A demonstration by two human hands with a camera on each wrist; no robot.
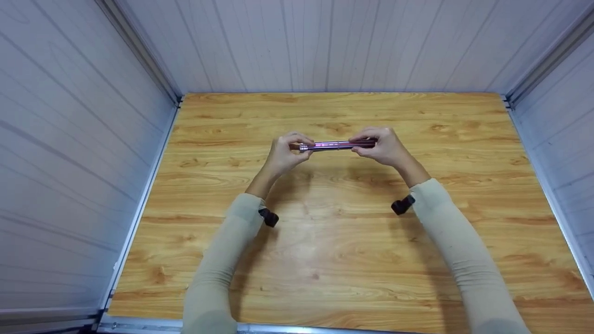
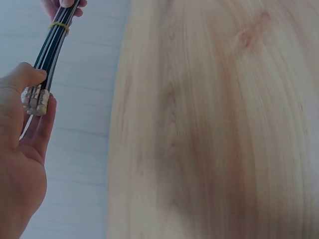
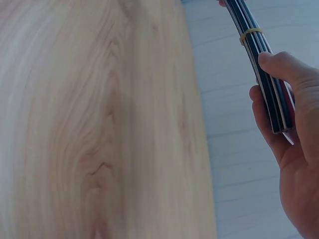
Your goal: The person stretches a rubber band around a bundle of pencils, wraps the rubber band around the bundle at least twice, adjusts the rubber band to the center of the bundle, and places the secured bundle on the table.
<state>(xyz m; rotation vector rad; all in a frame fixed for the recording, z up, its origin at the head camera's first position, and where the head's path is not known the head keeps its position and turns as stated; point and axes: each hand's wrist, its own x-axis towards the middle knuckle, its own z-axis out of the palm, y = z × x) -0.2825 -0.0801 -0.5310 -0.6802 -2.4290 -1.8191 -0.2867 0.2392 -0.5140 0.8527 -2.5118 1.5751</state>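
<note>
A slim bundle of pencils [image 1: 332, 145], dark with some pink and red, is held level above the table between both hands. My left hand [image 1: 285, 152] pinches the left end, where metal ferrules and pale erasers [image 2: 36, 102] show in the left wrist view. At the other end my right hand [image 1: 384, 146] grips the pencils between thumb and fingers; the flat ends [image 3: 283, 128] appear in the right wrist view. A yellow rubber band [image 3: 250, 34] circles the bundle between the hands. Fingers hide parts of both ends.
Below lies a wood-grain table [image 1: 315, 250] with a metal front edge [image 1: 297, 329]. Pale panelled walls stand at the back [image 1: 306, 46], left [image 1: 79, 153] and right [image 1: 557, 116]. A small black camera sits on each sleeved wrist.
</note>
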